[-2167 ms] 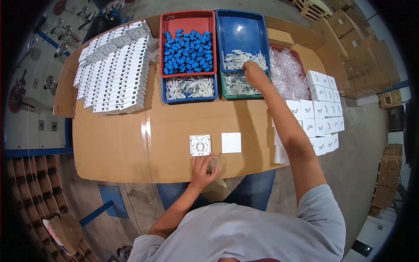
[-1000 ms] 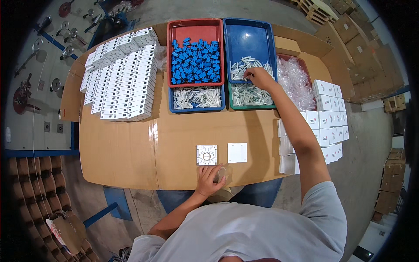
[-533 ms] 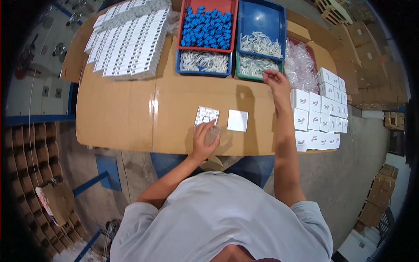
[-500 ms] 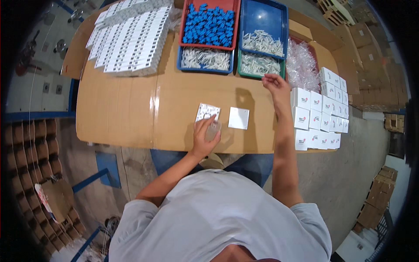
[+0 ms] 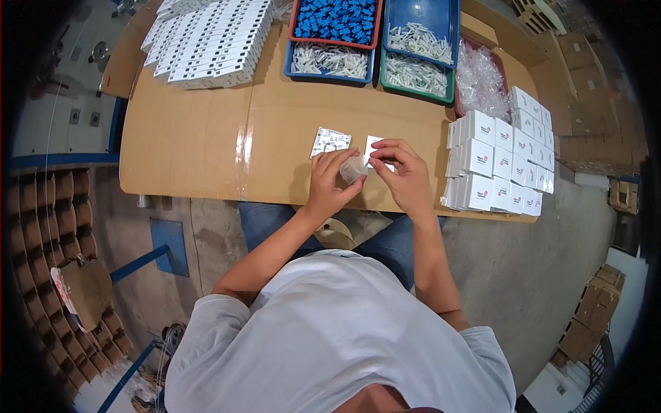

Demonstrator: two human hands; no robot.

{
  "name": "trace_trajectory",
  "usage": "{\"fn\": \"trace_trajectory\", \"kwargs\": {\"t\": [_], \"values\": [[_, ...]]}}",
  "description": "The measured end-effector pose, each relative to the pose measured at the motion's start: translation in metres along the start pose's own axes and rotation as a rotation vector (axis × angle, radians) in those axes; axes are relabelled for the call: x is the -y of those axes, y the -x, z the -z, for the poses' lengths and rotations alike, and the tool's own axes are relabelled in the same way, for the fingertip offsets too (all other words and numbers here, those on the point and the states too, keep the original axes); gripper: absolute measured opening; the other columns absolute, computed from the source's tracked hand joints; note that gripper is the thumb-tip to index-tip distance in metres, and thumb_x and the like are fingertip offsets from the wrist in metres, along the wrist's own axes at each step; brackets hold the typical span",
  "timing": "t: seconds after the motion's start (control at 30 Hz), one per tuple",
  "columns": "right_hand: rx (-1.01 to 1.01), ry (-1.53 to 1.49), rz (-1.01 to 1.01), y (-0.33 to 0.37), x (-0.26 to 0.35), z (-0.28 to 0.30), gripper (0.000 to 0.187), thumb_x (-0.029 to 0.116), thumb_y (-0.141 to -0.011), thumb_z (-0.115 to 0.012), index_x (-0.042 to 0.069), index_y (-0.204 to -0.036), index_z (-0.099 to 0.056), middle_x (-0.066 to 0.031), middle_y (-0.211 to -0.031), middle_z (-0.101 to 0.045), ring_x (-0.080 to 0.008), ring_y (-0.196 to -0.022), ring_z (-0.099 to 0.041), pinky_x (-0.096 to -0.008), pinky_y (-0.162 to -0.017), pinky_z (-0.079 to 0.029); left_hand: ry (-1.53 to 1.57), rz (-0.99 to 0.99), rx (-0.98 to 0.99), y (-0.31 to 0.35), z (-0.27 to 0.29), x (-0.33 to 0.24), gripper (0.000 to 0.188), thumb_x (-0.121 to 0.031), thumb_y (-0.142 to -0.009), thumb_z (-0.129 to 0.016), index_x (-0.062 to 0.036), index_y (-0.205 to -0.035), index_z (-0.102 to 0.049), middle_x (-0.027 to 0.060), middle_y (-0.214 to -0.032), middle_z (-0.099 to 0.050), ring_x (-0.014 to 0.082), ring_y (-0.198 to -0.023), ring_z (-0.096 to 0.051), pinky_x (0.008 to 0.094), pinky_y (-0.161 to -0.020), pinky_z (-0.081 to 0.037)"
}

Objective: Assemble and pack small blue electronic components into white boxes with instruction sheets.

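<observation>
I see both hands meeting just above the near edge of the bench point(image 5: 206, 151), a little right of the frame's centre. My left hand point(image 5: 329, 180) is curled around a small clear plastic piece point(image 5: 353, 167), its fingers closed on it from the left. My right hand point(image 5: 406, 173) comes in from the right, thumb and forefinger pinched at the same piece; whether they hold something tiny of their own I cannot tell.

Just above the hands lie two small white square plates: the printed plate point(image 5: 330, 142) on the left and the plain plate point(image 5: 375, 146) on the right, partly hidden behind my right fingers.

To the right of the hands stands a block of small white boxes point(image 5: 502, 162). At the top of the frame sit a red tray point(image 5: 296, 24) of blue parts, a blue tray point(image 5: 329, 60) of white parts below it, another blue tray point(image 5: 420, 14), a green tray point(image 5: 413, 74) of white parts, and a heap of clear bags point(image 5: 480, 81). Stacked white strips point(image 5: 210, 41) fill the upper left.
</observation>
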State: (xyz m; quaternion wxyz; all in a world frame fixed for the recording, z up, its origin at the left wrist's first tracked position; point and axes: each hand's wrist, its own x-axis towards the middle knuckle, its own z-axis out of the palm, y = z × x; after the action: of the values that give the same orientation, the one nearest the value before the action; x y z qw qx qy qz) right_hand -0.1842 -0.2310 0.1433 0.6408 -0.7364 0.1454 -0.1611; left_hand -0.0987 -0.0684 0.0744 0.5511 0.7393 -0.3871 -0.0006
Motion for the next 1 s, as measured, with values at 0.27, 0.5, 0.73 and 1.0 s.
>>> {"fn": "trace_trajectory", "kwargs": {"t": [0.27,0.5,0.73,1.0], "values": [[0.099,0.311,0.127,0.007,0.017,-0.014,0.012,0.001,-0.090,-0.070,-0.002,-0.101,-0.073,-0.0092,-0.111,-0.066,-0.0207,-0.092,-0.066,-0.0309,-0.079,-0.054,0.016,0.007,-0.027,0.016,0.000,-0.008,0.059,-0.014,-0.076,-0.082,-0.0066,-0.132,-0.063,0.0120,-0.120,-0.068,0.0259,-0.111,-0.063,0.0400,-0.102,-0.040],[-0.099,0.314,0.120,0.011,0.016,0.006,0.010,0.004,-0.093,-0.070,0.001,-0.101,-0.074,-0.0073,-0.105,-0.069,-0.0146,-0.087,-0.064,-0.0255,-0.071,-0.048,1.130,0.741,0.028,-0.005,0.008,0.002,0.054,-0.033,-0.102,-0.047,0.0002,-0.144,-0.052,0.0142,-0.132,-0.063,0.0285,-0.115,-0.063,0.0397,-0.106,-0.045],[-0.133,0.279,0.004,0.011,-0.012,0.026,0.010,0.006,-0.096,-0.067,0.000,-0.102,-0.073,-0.0054,-0.101,-0.071,-0.0108,-0.083,-0.062,-0.0247,-0.071,-0.048,1.543,0.826,0.207,-0.026,0.025,0.006,0.063,-0.044,-0.105,-0.035,0.0024,-0.145,-0.049,0.0147,-0.129,-0.064,0.0291,-0.113,-0.064,0.0420,-0.103,-0.049],[-0.137,0.261,-0.172,-0.009,-0.051,0.051,0.014,0.010,-0.095,-0.068,-0.001,-0.104,-0.072,-0.0089,-0.095,-0.072,-0.0136,-0.080,-0.066,-0.0273,-0.072,-0.052,1.407,0.887,0.335,-0.007,0.009,0.030,0.063,-0.048,-0.110,-0.033,0.0017,-0.145,-0.049,0.0138,-0.130,-0.064,0.0271,-0.112,-0.065,0.0411,-0.102,-0.050]]}}
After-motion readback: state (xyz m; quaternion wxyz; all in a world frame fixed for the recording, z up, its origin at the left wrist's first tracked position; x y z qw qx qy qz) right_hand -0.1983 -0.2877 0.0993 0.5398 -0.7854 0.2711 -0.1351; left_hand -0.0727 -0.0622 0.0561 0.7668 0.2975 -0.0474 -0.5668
